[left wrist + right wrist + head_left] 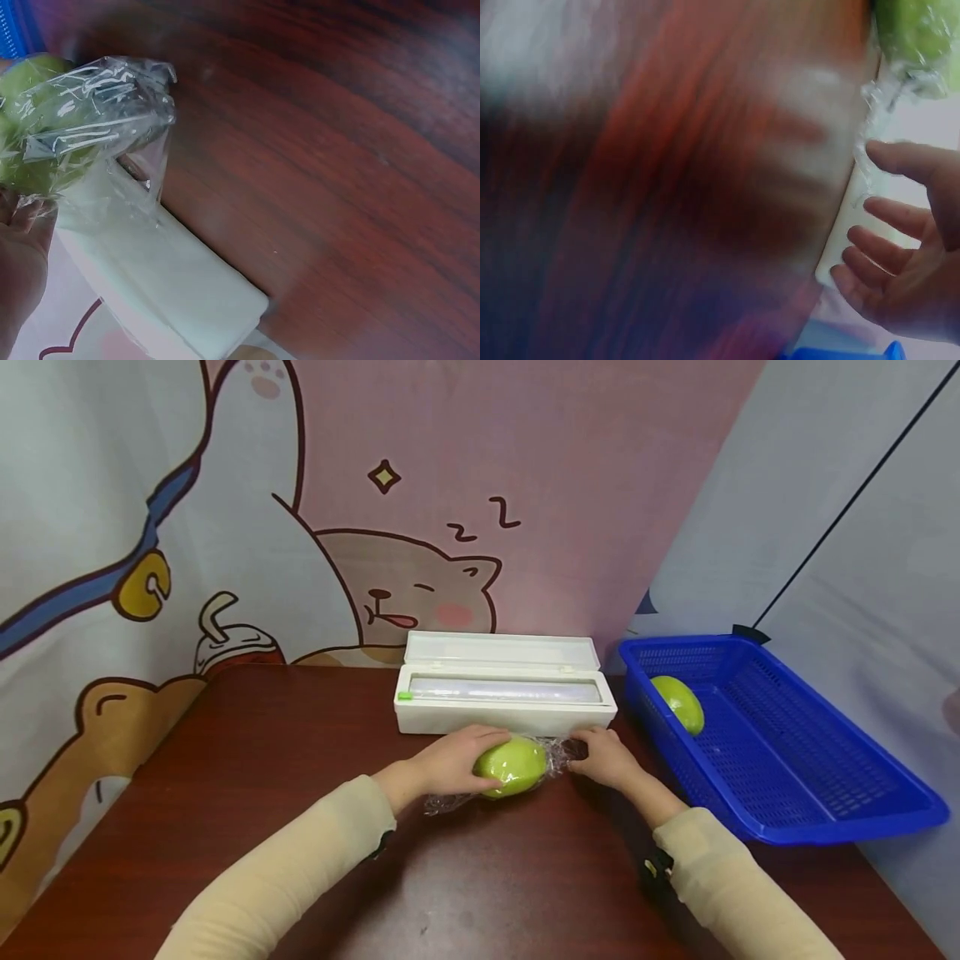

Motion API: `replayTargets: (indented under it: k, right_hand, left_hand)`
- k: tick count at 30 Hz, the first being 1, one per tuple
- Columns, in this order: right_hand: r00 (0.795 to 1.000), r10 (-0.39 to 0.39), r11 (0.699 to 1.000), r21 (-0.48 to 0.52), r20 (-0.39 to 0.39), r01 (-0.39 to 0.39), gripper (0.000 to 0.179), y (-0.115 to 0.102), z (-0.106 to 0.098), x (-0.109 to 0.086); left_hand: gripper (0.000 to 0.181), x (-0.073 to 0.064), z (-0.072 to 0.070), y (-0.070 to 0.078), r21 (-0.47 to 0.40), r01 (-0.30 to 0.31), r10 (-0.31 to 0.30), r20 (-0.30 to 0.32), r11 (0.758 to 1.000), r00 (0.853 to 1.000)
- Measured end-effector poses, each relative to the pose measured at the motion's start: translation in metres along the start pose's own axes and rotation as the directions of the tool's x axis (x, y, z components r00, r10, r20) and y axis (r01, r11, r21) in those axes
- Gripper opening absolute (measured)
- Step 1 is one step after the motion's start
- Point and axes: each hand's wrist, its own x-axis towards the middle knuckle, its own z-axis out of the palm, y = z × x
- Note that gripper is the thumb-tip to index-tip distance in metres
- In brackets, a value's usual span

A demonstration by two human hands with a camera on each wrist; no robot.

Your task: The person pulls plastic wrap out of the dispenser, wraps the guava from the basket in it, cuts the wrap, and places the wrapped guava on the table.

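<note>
A yellow-green fruit (516, 767), wrapped in clear cling film, is at the middle of the table in front of the white film box. My left hand (459, 763) grips the fruit from its left side, fingers over the back and thumb at the front. Loose film (135, 97) bunches out past the fruit in the left wrist view. At the fruit's right end a crumpled tail of film (557, 755) reaches my right hand (606, 758). The right wrist view shows this hand's fingers (889, 251) spread apart, with the thumb beside the film.
Behind the hands stands the white cling film box (502, 720), lid raised, a film roll (506, 690) inside and a green slider at its left end. A blue plastic basket (757, 822) on the right holds another green fruit (678, 703). A cartoon-print cloth (585, 485) hangs behind the table.
</note>
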Motion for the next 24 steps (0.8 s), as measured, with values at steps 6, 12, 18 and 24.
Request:
replayTargets:
  k: [6,12,18,24]
  right_hand:
    - [0.995,0.1,0.961,0.258,0.017,-0.101,0.03,-0.01,0.003,0.0]
    - [0.972,0.143,0.631,0.739,0.187,-0.235,0.017,-0.02,0.004,-0.002]
    - [0.993,0.103,0.572,0.812,0.063,-0.111,0.015,-0.026,0.009,-0.004]
    - [0.997,-0.073,0.729,0.682,0.004,0.051,0.045,-0.036,0.013,-0.008]
  left_hand:
    - [0.069,-0.004,0.0,-0.004,-0.026,0.013,-0.014,-0.01,1.0,1.0]
    - [0.069,-0.006,0.0,-0.005,-0.039,0.021,-0.022,-0.019,0.999,1.0]
    - [0.068,-0.004,-0.001,-0.004,-0.06,0.027,-0.028,-0.009,0.998,1.0]
    - [0.067,-0.004,-0.002,-0.005,-0.082,0.043,-0.043,-0.002,0.996,0.999]
